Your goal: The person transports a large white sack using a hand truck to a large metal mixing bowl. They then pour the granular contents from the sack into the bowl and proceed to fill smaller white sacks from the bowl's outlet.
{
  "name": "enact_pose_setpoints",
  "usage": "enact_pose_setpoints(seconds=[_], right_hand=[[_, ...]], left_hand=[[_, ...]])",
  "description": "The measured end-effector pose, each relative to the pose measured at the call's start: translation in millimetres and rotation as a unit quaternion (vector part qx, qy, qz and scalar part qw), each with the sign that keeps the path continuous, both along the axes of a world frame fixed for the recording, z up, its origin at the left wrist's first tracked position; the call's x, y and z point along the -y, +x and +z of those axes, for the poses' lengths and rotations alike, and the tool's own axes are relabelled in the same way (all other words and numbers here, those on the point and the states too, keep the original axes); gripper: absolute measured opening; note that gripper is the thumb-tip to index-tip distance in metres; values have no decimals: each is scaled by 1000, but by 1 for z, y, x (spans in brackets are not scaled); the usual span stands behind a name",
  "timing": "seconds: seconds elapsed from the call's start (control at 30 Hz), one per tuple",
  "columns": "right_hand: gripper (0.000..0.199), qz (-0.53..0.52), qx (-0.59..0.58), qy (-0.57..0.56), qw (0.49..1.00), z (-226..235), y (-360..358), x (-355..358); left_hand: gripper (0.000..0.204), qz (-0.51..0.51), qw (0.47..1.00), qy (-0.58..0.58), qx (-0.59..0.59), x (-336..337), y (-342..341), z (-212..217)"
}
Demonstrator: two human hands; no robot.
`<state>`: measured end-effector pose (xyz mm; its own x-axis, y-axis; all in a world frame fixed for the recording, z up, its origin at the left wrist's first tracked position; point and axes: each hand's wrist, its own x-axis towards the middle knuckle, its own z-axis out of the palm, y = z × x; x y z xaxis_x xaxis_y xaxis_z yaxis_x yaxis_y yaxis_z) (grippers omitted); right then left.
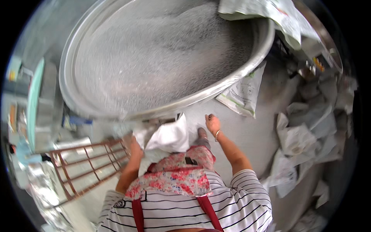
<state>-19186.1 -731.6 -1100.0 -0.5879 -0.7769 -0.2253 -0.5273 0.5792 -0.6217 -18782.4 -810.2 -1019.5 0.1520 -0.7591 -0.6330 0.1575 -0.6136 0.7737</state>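
My left hand (pixel 134 150) is low on the left, beside a crumpled white sack (pixel 170 135) and the end of a rusty metal grid (pixel 83 164). Its fingers are smeared by motion, and whether they grip the sack or the grid cannot be made out. My right hand (pixel 213 124), with a bracelet at the wrist, hangs above the floor with its fingers curled in. Anything inside those fingers is hidden. Ahead stands a large round metal basin (pixel 228 88) holding grey granular material (pixel 154 50).
A printed white bag (pixel 243 92) lies on the floor against the basin's right side. Another bag (pixel 266 13) drapes over its far right rim. Crumpled empty sacks (pixel 305 135) pile up at the right. To the left are a pale green-edged panel (pixel 35 100) and silvery wrapping (pixel 46 185).
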Motion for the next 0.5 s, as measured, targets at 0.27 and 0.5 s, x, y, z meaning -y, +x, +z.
enact_pose_setpoints(seconds=[0.27, 0.5], right_hand=[[23, -56, 22, 24, 998, -81, -78, 58], [33, -66, -32, -14, 997, -163, -98, 153]], left_hand=[[54, -120, 989, 88, 5, -18, -7, 18], [50, -177, 971, 99, 125, -23, -9, 2]])
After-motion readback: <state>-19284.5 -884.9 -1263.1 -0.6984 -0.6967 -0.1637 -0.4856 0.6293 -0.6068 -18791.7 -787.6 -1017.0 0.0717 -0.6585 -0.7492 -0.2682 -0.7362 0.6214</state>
